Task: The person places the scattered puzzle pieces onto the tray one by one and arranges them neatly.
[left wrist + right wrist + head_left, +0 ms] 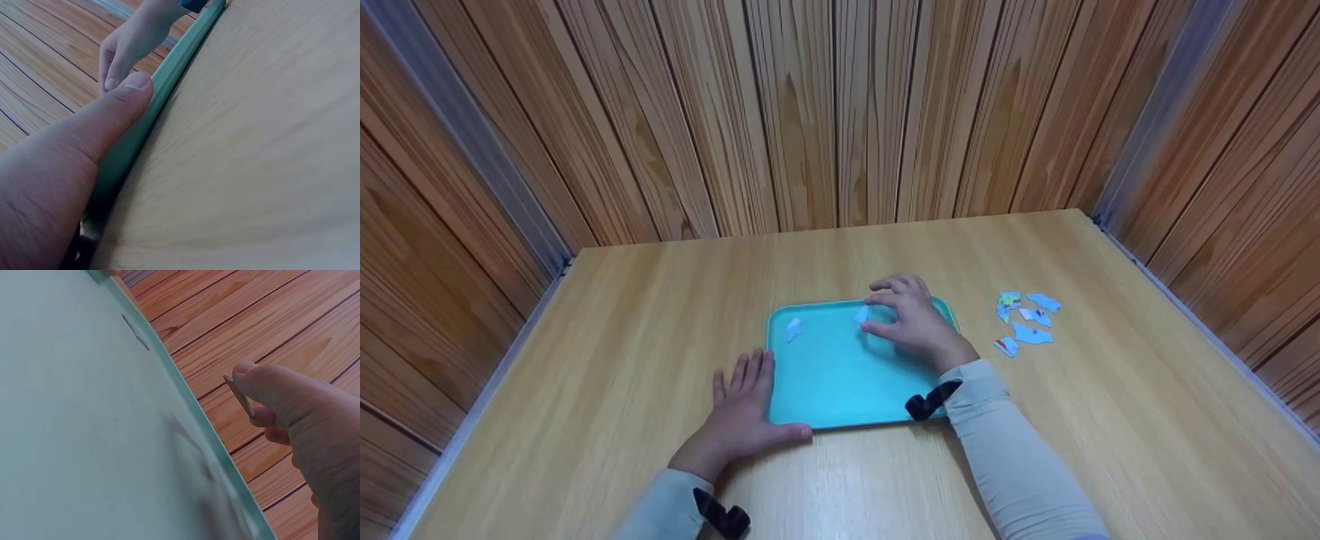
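Works at a wooden desk (622, 300), with a turquoise tray (825, 382) mid-frame. Spreads the left hand (742, 420) wide at the tray's lower left corner; holds the right hand (911, 319) narrow over its upper middle. Has a group of blue printed pieces (1032, 334) on the desk at right, one pale piece (793, 330) inside the tray at upper left, and a light-blue piece (861, 315) pinched in that right hand.

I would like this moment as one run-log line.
left hand: touches tray; right hand: pinches piece above tray; another piece: on tray; more pieces: on table
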Demonstrator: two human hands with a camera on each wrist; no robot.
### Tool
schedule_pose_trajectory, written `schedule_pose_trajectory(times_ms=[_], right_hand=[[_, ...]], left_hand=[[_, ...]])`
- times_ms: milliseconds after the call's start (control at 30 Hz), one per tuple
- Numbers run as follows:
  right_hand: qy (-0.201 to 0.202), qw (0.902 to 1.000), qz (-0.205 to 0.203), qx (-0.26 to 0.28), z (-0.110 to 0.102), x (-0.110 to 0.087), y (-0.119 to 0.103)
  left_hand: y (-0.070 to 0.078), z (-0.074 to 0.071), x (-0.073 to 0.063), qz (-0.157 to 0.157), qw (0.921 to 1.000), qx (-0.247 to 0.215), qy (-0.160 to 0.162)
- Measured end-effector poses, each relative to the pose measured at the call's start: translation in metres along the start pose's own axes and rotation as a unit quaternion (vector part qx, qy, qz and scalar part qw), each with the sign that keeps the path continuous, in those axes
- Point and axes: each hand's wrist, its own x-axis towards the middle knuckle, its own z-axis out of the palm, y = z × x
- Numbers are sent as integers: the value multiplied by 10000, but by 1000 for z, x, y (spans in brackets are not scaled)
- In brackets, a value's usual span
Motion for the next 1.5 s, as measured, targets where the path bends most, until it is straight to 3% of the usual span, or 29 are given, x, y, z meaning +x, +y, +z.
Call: schedule_pose_trajectory(times_ms=[467,1000,1500], right_hand=[[-386,9992,-44,38,30,16,-23],[-336,9993,-190,-21,55,25,-22],[-425,9968,-295,-608,64,29,-26]], left_hand=[[-3,2,-3,-38,9999,-42,-91],[-1,-2,-1,14,10000,26,5],[0,-1,-1,18,10000,-22,-46]])
